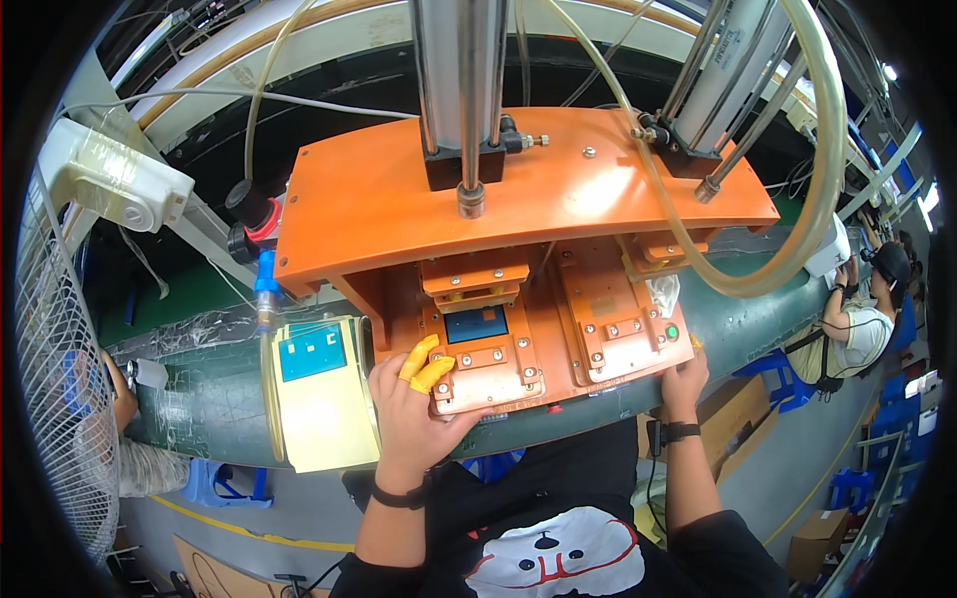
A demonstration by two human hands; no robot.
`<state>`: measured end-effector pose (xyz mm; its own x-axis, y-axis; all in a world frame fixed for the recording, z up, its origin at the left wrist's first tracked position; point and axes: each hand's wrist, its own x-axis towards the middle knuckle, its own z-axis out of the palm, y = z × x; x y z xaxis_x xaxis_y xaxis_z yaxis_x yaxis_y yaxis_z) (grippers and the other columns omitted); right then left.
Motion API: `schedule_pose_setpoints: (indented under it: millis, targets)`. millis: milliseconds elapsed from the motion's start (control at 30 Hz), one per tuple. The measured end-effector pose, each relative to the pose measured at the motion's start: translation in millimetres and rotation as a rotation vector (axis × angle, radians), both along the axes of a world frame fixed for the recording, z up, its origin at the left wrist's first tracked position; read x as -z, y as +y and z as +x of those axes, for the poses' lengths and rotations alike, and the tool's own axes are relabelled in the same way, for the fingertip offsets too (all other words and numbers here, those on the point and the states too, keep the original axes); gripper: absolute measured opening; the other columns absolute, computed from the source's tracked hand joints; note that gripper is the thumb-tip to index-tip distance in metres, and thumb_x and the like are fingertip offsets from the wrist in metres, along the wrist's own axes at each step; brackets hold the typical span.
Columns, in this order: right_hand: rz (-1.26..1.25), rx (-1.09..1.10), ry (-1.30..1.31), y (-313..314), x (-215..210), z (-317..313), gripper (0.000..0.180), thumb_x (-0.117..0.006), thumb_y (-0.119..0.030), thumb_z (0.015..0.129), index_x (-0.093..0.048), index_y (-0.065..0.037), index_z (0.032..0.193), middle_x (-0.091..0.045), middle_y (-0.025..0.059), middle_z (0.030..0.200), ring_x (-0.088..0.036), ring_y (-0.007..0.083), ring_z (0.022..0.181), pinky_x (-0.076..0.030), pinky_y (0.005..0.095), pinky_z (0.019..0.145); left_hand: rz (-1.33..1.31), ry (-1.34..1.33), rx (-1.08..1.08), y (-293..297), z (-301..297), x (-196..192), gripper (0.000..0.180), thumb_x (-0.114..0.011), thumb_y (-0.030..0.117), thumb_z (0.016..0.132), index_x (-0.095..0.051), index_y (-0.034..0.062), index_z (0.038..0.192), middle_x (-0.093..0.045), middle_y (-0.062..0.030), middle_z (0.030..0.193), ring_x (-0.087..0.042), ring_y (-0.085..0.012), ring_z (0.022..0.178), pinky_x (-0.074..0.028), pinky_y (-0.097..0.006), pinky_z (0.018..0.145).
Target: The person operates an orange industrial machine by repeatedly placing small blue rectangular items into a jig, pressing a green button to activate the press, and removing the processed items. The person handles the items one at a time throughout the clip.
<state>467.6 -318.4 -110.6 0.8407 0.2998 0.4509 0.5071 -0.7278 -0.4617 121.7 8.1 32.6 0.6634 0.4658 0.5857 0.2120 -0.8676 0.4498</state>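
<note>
the orange pneumatic press fixture (518,189) is filling the middle of the bench, its cylinder rods standing raised above the lower jig plate (558,349). a blue square part (477,325) is sitting in the left nest of that plate; the right nest looks empty. the left hand (414,399), wearing yellow finger cots (424,364), is resting with fingers bent on the plate's near-left edge, just beside the part, pinching nothing. the right hand (686,377) is pressing curled at the near-right edge by a green button (672,332). judging by this, loading looks done; pressing seems next, calling for fingers clear. left, a pale yellow tray (324,419) is holding a blue board (312,351).

wire fan guard (55,399), blue stool (224,483), cardboard box (815,538)
</note>
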Motion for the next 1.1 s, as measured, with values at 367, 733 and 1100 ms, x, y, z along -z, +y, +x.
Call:
schedule_pose_setpoints:
  millis: [367,733,1100]
  targets:
    - [-0.052,-0.014,-0.051,-2.9,0.4,1.1,0.038,-0.071,-0.022,0.09,-0.069,-0.002,0.122,-0.069,0.0205,0.125,-0.063,0.0412,0.123,-0.048,0.0504,0.1,-0.013,-0.014,-0.018,-0.2,0.2,10.6,0.091,-0.105,0.035,0.056,-0.064,0.0079,0.133,-0.063,-0.0127,0.144,-0.051,-0.0401,0.133,-0.038,-0.053,0.116]
    - [0.092,-0.138,0.167,-0.2,-61.2,106.5,0.042,-0.073,-0.019,0.093,-0.062,0.0,0.129,-0.062,0.0232,0.121,-0.065,0.0414,0.112,-0.055,0.0471,0.093,-0.118,0.08,-0.036,-4.5,-0.6,11.1,0.105,-0.104,0.028,0.057,-0.055,0.0041,0.146,-0.049,-0.0183,0.148,-0.047,-0.0397,0.137,-0.04,-0.05,0.118]
    - [-0.25,-0.212,-0.112,143.9,-43.9,251.7,0.033,-0.061,-0.012,0.091,-0.073,-0.007,0.122,-0.062,0.0176,0.135,-0.06,0.0358,0.121,-0.05,0.044,0.098,-0.114,0.138,-0.074,-3.5,-6.2,10.5,0.109,-0.103,0.029,0.06,-0.049,0.0051,0.151,-0.043,-0.0187,0.146,-0.045,-0.0394,0.139,-0.039,-0.048,0.118]
